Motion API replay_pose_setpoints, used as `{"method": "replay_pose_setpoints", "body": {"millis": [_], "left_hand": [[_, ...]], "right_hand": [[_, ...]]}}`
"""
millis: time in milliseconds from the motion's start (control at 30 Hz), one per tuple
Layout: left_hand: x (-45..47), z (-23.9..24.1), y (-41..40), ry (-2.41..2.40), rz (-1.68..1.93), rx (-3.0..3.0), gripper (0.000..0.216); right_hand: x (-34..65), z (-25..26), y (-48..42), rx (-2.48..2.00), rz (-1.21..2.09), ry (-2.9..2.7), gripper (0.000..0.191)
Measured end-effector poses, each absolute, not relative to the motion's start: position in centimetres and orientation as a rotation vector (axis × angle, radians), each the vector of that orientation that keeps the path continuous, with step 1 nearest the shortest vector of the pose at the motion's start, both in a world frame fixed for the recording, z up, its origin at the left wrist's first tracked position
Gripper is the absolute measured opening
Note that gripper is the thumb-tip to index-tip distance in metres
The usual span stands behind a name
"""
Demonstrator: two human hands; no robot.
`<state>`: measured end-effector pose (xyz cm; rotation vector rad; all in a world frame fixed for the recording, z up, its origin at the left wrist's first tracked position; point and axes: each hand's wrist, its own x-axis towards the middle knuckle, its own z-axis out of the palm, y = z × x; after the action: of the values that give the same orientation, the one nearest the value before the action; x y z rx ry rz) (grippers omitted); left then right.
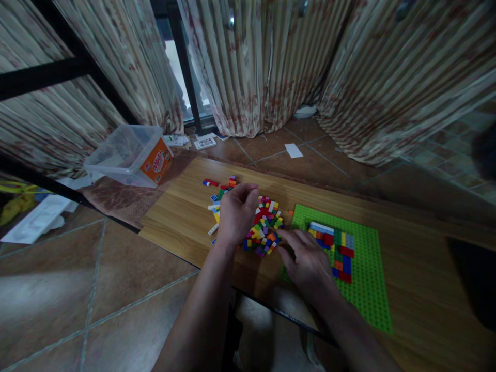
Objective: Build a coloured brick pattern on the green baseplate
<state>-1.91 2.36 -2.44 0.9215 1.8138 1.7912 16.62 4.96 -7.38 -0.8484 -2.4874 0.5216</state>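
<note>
Above the loose toy bricks point(267, 217), my left hand point(238, 214) is closed, its fingers curled toward the thumb; whatever they hold, if anything, is hidden. My right hand point(310, 261) reaches in from the right, thumb and forefinger apart at the pile's right edge, with nothing visible between them. Its back partly covers the near left side of a green baseplate point(370, 289). On that plate stands a block of joined bricks point(343, 253) in red, blue, yellow, green, orange and grey. More loose bricks point(211, 182) lie left of my left hand.
The wooden table point(174, 206) carries all the bricks, with a dark object point(470, 274) at its right end. On the floor beyond the left end sits a clear plastic bin point(127, 160) with an orange label. Striped curtains point(240, 77) hang behind; a white paper point(293, 150) lies on the tiles.
</note>
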Motion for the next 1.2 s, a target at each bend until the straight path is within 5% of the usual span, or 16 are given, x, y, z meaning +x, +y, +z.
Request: {"method": "replay_pose_setpoints", "body": {"millis": [433, 767, 1200], "left_hand": [[-2.2, -3.6, 2.4, 1.910, 1.649, 0.982, 0.018], [-1.1, -2.7, 1.2, 1.564, 1.056, 1.417, 0.019], [0.0, -2.7, 1.8, 1.486, 1.140, 1.215, 0.010]], "right_hand": [[14.8, -8.1, 5.1, -0.964, 0.444, -2.453, 0.025], [15.1, -6.7, 5.4, -0.980, 0.775, -2.213, 0.021], [15.8, -6.1, 5.9, -0.996, 1.150, -1.908, 0.020]]}}
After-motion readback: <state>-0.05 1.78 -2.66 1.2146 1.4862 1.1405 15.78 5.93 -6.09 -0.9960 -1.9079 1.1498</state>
